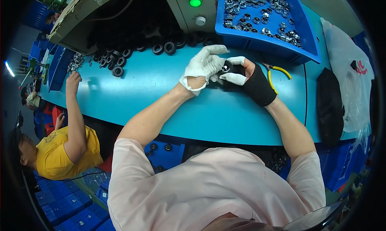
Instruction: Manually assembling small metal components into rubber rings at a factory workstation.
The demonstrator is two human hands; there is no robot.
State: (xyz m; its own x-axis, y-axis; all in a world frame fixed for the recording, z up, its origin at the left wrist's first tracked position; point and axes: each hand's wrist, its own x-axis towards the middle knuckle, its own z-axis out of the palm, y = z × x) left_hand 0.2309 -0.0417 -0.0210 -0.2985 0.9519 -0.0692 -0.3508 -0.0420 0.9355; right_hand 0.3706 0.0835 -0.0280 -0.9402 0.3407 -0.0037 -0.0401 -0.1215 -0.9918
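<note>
A small wheel [225, 68], a black ring with a shiny silver hub, is held between my two hands over the teal table. My left hand [200, 67], in a white glove, has its fingers closed against the wheel's left side, with one finger stretching out above. On the other side my right hand [252, 79] pinches the wheel between thumb and forefinger. It wears a black fingerless glove with white covers on the fingertips. Part of the wheel is hidden by the fingers. Yellow-handled pliers [274, 75] lie just right of my right hand.
Loose black rubber rings [169, 48] spill from a dark machine opening at the back. A blue tray [265, 47] of silver hubs stands back right. A clear plastic bag [349, 78] and a black cloth item [329, 106] lie at right. Another person in yellow [64, 150] works at left.
</note>
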